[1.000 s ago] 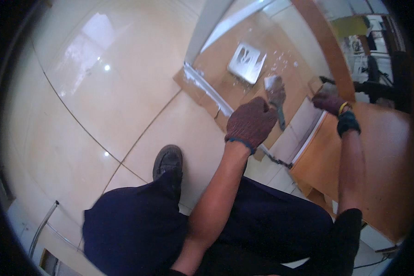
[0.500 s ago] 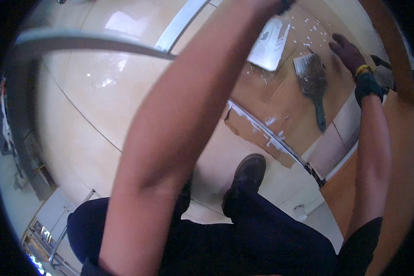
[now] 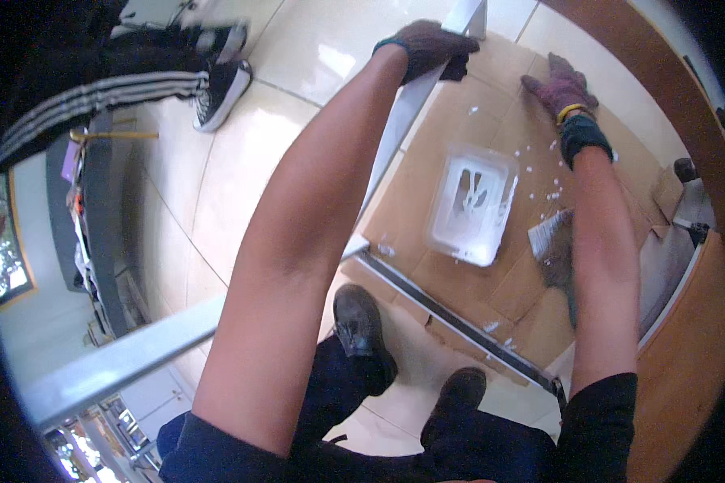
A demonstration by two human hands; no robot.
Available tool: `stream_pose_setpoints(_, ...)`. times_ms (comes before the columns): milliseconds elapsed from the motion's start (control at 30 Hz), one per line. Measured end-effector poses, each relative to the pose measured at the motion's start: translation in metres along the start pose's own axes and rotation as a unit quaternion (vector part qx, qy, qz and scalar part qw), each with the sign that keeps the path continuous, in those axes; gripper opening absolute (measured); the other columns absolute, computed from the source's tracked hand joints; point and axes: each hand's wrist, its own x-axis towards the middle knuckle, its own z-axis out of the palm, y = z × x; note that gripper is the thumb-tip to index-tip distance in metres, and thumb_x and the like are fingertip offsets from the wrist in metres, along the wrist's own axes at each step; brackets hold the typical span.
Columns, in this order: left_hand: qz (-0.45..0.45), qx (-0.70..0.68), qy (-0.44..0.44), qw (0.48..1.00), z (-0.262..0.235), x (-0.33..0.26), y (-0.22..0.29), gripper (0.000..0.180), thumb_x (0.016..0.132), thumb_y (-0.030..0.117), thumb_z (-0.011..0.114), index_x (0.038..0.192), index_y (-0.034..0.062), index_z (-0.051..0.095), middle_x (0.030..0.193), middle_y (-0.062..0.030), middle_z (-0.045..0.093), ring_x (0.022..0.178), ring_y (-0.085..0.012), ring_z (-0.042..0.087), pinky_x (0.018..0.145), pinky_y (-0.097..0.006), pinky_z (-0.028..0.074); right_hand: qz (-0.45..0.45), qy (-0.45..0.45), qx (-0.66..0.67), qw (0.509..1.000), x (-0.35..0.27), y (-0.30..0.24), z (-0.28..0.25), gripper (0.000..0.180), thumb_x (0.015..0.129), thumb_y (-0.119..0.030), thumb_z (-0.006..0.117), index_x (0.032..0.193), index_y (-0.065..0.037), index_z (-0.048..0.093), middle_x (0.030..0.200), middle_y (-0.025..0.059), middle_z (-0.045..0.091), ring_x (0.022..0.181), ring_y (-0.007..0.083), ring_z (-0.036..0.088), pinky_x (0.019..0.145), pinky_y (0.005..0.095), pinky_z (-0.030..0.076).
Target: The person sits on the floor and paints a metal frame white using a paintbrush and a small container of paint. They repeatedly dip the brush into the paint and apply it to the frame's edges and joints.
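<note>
My left hand, in a dark maroon glove, is closed around a long pale metal bar that runs down toward the lower left. My right hand, also gloved, lies flat with fingers spread on brown cardboard that covers the floor. A white paint tray sits on the cardboard between my arms. A wide paintbrush lies just right of the tray, partly hidden behind my right forearm. White flecks are scattered around the tray.
My two dark shoes stand on the cream tiled floor. Another person's leg in striped trousers and a black sneaker is at the upper left. A dark floor rail crosses under the cardboard edge. An orange-brown wooden surface curves along the right.
My left arm has reached farther up and taken hold of the pale bar. My right hand has left the paintbrush and spread flat on the cardboard. The view has swung down.
</note>
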Motion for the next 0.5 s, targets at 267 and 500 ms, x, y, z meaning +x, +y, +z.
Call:
stream_pose_setpoints(267, -0.027, -0.322, -0.171, 0.931, -0.020, 0.012, -0.005, 0.055, 0.091, 0.050, 0.047, 0.109, -0.0015, 0.053, 0.066, -0.0066, 0.055, 0.052, -0.0173, 0.053, 0.049, -0.030, 0.048, 0.009, 0.062, 0.039, 0.997, -0.006, -0.023, -0.019, 0.061, 0.074, -0.063, 0.056, 0.124, -0.029, 0.053, 0.126, 0.0039, 0.052, 0.120, 0.0266, 0.043, 0.099, 0.0556, 0.027)
stream_pose_setpoints(500, -0.110, -0.265, -0.095, 0.953, -0.008, 0.002, 0.019, 0.047, 0.092, 0.047, 0.048, 0.095, 0.0011, 0.055, 0.060, 0.0006, 0.046, 0.046, -0.0109, 0.043, 0.044, -0.027, 0.040, -0.034, 0.111, 0.033, 0.993, -0.008, -0.023, -0.015, 0.054, 0.075, -0.057, 0.058, 0.121, -0.027, 0.056, 0.120, 0.0051, 0.054, 0.113, 0.0261, 0.048, 0.097, 0.0471, 0.031)
